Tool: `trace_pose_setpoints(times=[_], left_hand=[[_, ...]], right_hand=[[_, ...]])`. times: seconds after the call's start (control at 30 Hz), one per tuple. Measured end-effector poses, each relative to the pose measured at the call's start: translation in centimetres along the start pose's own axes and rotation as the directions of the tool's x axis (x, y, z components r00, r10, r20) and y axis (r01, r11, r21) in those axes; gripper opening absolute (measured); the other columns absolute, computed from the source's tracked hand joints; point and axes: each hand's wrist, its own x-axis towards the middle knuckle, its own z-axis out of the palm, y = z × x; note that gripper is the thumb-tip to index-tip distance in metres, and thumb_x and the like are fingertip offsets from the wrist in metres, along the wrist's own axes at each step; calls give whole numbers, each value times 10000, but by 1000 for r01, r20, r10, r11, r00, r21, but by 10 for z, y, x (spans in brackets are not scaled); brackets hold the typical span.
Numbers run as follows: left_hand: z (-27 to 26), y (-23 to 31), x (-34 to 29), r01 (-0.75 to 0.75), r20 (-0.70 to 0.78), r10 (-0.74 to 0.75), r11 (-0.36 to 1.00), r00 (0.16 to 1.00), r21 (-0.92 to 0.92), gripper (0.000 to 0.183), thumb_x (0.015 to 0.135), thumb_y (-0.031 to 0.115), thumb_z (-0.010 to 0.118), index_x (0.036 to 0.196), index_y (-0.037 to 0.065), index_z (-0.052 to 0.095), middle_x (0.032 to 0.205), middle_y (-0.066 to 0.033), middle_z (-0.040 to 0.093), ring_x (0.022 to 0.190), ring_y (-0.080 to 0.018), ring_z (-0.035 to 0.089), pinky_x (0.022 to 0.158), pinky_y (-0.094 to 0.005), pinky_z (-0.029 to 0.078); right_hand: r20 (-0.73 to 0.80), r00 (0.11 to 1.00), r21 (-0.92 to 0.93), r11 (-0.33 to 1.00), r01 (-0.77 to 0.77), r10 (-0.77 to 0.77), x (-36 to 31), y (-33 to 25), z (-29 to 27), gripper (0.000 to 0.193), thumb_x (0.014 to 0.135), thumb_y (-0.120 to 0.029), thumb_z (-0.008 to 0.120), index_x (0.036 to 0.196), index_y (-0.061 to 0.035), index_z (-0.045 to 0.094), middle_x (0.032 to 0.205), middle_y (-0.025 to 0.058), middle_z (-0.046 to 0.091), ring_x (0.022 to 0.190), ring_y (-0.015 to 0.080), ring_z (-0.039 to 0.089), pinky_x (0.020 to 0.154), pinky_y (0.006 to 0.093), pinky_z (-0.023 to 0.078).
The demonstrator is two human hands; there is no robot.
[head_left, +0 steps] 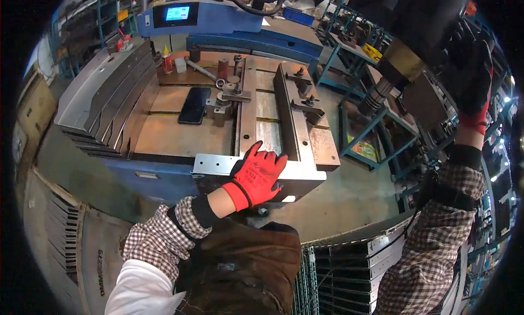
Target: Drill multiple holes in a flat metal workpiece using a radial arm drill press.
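Left hand point(256, 176) on pale, punched metal bracket point(218, 165)

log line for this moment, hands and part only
left hand: flat on metal bracket at press table front edge | right hand: raised at machine's upper right, grip unclear | phone: on table

A flat, pale grey sheet-metal bracket point(218, 165) with small punched holes lies lengthwise along the machine bed's point(174, 135) near edge.
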Motion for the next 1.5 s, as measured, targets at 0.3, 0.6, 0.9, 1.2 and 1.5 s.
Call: trace_pose_setpoints(times=[0.3,0.6,0.9,1.2,1.5], left_hand=[[0,3,-1,-20,-47,20,1000,999,4,707,783,425,751,1381,103,556,1066,-149,599,1064,-333,589,1162,-557,289],[4,1,-3,-10,-119,6,999,993,-34,699,776,433,758,1354,87,571,1021,-146,607,1027,-323,601,1161,-536,307],[10,0,-4,-14,-178,1,998,984,-68,693,788,436,744,1357,83,570,1020,-138,612,1061,-308,597,1164,-522,311],[10,-1,-3,16,-141,-24,998,990,-55,702,785,443,746,1363,89,561,1038,-130,618,1083,-301,598,1162,-507,317],[11,-1,-3,-4,-162,-8,997,987,-75,708,768,444,760,1356,101,565,1058,-129,621,1083,-300,599,1165,-493,316]], right_hand=[[19,1000,-19,1000,-13,13,-10,-5,7,691,1018,-466,552,1559,-75,373,1560,109,446,1374,275,477,1112,440,430],[-224,973,-264,964,-1,-61,-84,-11,102,557,1059,-346,515,1533,-73,408,1412,79,565,1143,221,610,1005,384,518],[-154,977,-796,605,-32,-150,-146,-20,177,440,973,-141,655,1352,31,515,1096,83,659,891,157,628,791,304,553],[-118,951,-617,772,155,-285,-150,-8,196,492,1014,-157,595,1445,24,443,1045,69,632,841,129,592,764,272,535],[-207,978,-380,923,-50,-32,-139,6,188,596,1026,-164,575,1560,-23,350,1331,76,542,1056,172,586,899,364,538]])
